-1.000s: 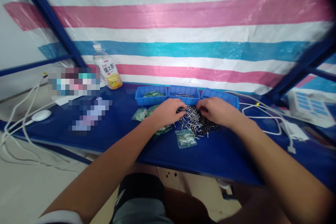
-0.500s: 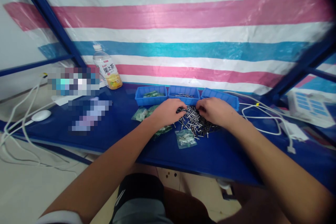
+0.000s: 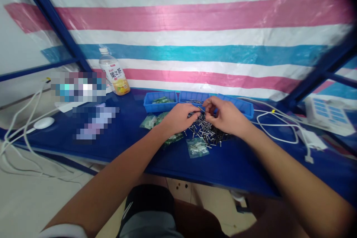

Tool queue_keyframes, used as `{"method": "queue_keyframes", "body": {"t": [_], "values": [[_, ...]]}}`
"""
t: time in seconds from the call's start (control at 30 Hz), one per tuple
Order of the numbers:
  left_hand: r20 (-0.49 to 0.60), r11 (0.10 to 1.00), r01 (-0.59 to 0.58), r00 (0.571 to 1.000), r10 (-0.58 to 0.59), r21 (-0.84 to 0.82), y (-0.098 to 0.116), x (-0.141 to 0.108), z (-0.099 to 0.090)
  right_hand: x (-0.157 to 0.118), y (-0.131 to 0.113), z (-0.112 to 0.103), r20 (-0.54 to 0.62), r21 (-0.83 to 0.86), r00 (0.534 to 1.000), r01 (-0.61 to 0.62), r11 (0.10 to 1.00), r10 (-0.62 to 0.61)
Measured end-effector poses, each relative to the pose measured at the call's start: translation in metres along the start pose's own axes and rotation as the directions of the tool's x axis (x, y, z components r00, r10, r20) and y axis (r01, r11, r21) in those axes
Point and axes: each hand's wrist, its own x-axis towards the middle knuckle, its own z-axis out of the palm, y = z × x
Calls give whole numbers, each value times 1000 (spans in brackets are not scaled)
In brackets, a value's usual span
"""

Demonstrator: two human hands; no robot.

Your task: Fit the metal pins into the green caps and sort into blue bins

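Note:
A heap of small metal pieces, like rivets, (image 3: 208, 130) lies on the blue table. Over its left edge is my left hand (image 3: 181, 118), fingers curled together around something I cannot make out. My right hand (image 3: 221, 115) is raised over the heap, thumb and fingertips pinching a thin metal piece (image 3: 201, 109) close to the left fingertips. Behind the hands stand three blue bins: the left bin (image 3: 160, 108) holds green packets, the middle bin (image 3: 182, 97) metal pieces, and the right bin (image 3: 247, 107) is partly hidden. A small clear packet (image 3: 197, 147) lies before the heap.
Green packets (image 3: 149, 121) lie left of the heap. A drink bottle (image 3: 115, 72) stands at the back left. White cables (image 3: 281, 139) and a white power strip (image 3: 329, 113) are on the right. A white round object (image 3: 44, 122) sits far left, near more cables.
My right hand has lifted from the heap and moved left toward my left hand, and a thin metal piece now shows at its fingertips. My left hand has barely moved.

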Motion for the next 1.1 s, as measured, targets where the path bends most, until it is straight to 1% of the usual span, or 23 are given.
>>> {"method": "queue_keyframes", "body": {"t": [0.13,0.23,0.37,0.47,0.53,0.6,0.67,0.77,0.9,1.1], "values": [[-19,999,-25,1000,25,-45,1,0,-1,0,-3,2,32,24,999,43,999,-43],[-27,998,-4,1000,2,-65,2,0,-1,0,-4,1,29,-4,997,68,998,-68],[-59,995,48,997,-54,-91,3,0,-1,0,-3,0,-28,-21,999,33,999,-34],[-87,981,133,985,-146,-141,3,-1,0,0,1,-1,-76,-50,997,11,999,-15],[-73,968,176,979,-192,-178,4,-2,1,1,4,-2,-98,-67,995,26,997,-32],[-60,965,170,981,-186,-200,5,-2,1,1,5,-2,-118,-67,991,53,996,-60],[-68,969,131,987,-148,-209,7,-2,1,1,6,-1,-129,-54,988,79,995,-85],[-90,963,89,989,-115,-252,8,-1,0,1,3,-1,-102,-44,989,102,994,-106],[-123,940,119,978,-166,-320,6,0,-2,0,-1,-1,-51,-17,991,119,993,-120],[-141,885,156,961,-239,-439,2,0,-2,0,-5,-3,-67,-14,993,94,995,-95]]}}
